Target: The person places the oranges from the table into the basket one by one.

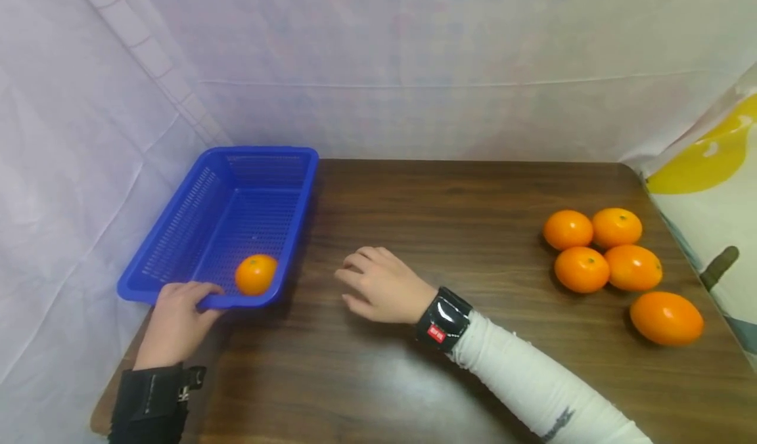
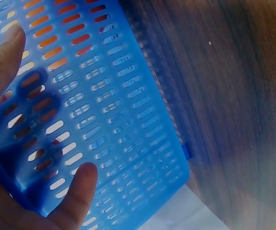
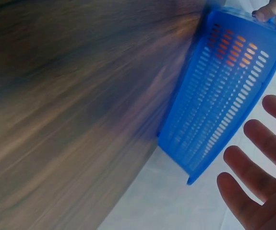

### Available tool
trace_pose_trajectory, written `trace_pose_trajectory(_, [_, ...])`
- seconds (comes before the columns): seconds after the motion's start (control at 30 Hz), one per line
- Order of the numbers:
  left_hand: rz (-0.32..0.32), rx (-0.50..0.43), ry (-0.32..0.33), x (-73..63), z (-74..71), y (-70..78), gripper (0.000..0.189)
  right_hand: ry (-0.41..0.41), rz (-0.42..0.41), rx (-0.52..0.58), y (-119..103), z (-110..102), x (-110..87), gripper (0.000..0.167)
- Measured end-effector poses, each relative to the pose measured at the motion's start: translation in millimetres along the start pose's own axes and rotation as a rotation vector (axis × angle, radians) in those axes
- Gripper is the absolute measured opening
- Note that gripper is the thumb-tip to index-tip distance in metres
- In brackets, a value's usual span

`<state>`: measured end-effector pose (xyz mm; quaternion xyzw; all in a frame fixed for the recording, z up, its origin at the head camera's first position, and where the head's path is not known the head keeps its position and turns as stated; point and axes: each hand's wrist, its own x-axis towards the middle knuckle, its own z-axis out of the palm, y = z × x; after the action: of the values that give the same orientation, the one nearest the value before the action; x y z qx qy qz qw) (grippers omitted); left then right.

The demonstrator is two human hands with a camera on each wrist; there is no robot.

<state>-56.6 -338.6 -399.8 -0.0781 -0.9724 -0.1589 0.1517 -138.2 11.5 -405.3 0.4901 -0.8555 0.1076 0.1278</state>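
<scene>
A blue plastic basket [image 1: 304, 207] with slotted walls stands at the left of the table, one orange [image 1: 256, 274] lying in its near right corner. My left hand [image 1: 182, 316] grips the basket's near rim, fingers over the edge. In the left wrist view, thumb and finger lie against the slotted wall [image 2: 94, 96]. My right hand [image 1: 384, 285] hovers over the middle of the table, right of the basket, holding nothing. Its fingers [image 3: 260, 139] are spread and slightly bent in the right wrist view, with the basket [image 3: 214, 105] beyond them.
Several more oranges [image 1: 582, 270] sit grouped at the right side of the brown wooden table [image 1: 437, 207], one [image 1: 666, 318] a little nearer. A pale cloth [image 1: 414, 56] hangs behind the table and along its left. Patterned fabric [image 1: 710, 234] lies past the right edge.
</scene>
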Motion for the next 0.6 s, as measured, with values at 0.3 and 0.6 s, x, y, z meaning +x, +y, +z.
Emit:
trace_pose_trajectory(0.3, [-0.016, -0.015, -0.002, 0.5, 2.0, -0.1, 0.018, -0.001, 0.072, 0.011, 13, -2, -20.0, 0.041])
trace_pose_trajectory(0.6, [0.022, -0.014, 0.028, 0.3, 2.5, -1.0, 0.02, 0.017, 0.126, 0.01, 26, -4, -39.5, 0.042])
